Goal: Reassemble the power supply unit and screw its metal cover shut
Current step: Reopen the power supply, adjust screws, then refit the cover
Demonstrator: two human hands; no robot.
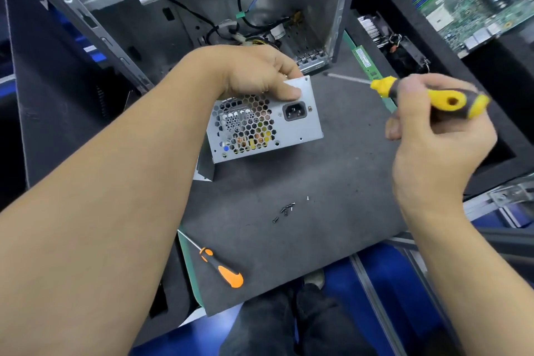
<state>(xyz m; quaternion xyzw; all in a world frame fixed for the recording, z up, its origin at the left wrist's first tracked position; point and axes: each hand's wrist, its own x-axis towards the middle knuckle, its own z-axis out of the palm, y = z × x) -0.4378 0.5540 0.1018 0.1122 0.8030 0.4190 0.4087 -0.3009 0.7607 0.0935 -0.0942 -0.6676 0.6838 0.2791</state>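
Several loose screws (284, 210) on grey mat (332, 182).

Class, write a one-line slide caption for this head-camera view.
Left hand steadies the power supply unit while right hand holds a yellow screwdriver; loose screws wait nearby.

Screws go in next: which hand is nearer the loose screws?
Right. The right hand hovers up-right of the screws; the left hand grips the power supply beyond them.

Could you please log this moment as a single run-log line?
left hand: grips power supply unit | right hand: holds yellow screwdriver | screws: loose on mat
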